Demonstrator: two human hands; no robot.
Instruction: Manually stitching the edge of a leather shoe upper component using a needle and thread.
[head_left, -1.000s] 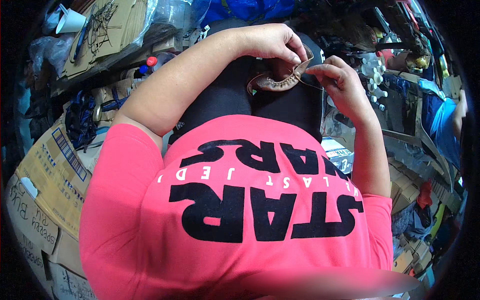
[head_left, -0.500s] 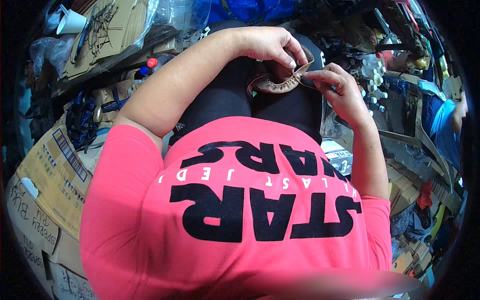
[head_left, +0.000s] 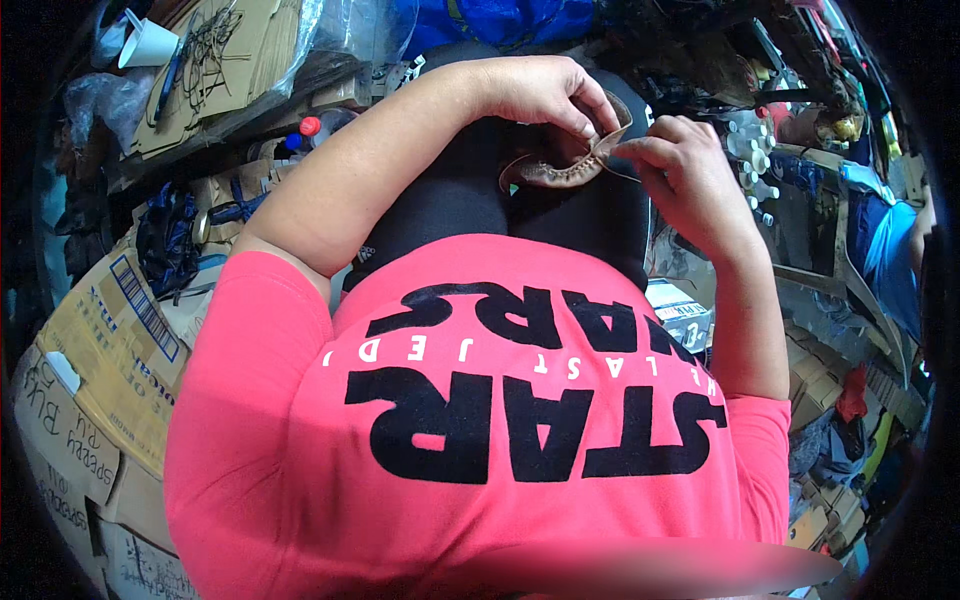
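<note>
A brown leather shoe upper [head_left: 560, 178], curved with a row of stitches along its edge, rests over my dark-trousered thighs. My left hand [head_left: 565, 98] is closed on its raised far edge, thumb and fingers pinching the leather. To the right, my right hand [head_left: 690, 175] is beside the stitched seam, its fingers bent together and the index fingertip close to the leather. A thin dark thread [head_left: 625, 177] runs from the seam toward that hand. Whatever its fingertips pinch is too small to make out.
Cardboard sheets [head_left: 225, 60] with tangled cords and a white cup [head_left: 148, 45] lie at the far left. A flattened yellow box [head_left: 110, 345] is at the left. Several small white bottles [head_left: 750, 155] stand at the right. A blue bag [head_left: 500, 20] lies beyond my knees.
My right hand has drawn slightly right and its fingers have curled more. My left hand keeps its hold on the leather, nearly still.
</note>
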